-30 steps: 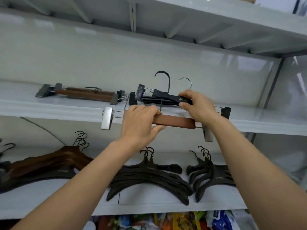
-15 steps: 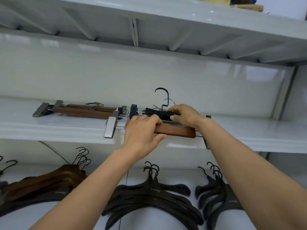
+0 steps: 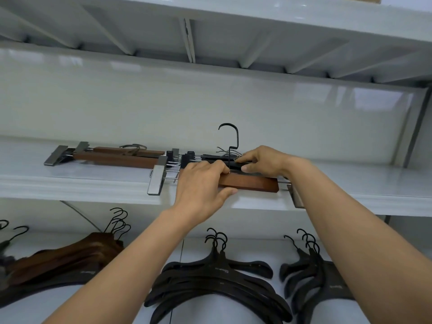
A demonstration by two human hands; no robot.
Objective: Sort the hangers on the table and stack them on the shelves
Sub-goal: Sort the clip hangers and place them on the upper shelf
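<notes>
I see the middle shelf (image 3: pixel 70 183) with white surface showing from the right wrist out to the side post (image 3: pixel 418 127). The upper shelf (image 3: pixel 233 31) is well above. Brown clip-hanger stack (image 3: pixel 117 157) lies left, further back. Brown clip hanger (image 3: pixel 252 183) sits along the front lip, both metal clips overhanging the edge. Left hand (image 3: pixel 201 183) wraps its bar, thumb underneath. Right hand (image 3: pixel 264 161) pinches the black clip hanger (image 3: pixel 210 157) just behind, hook upright.
</notes>
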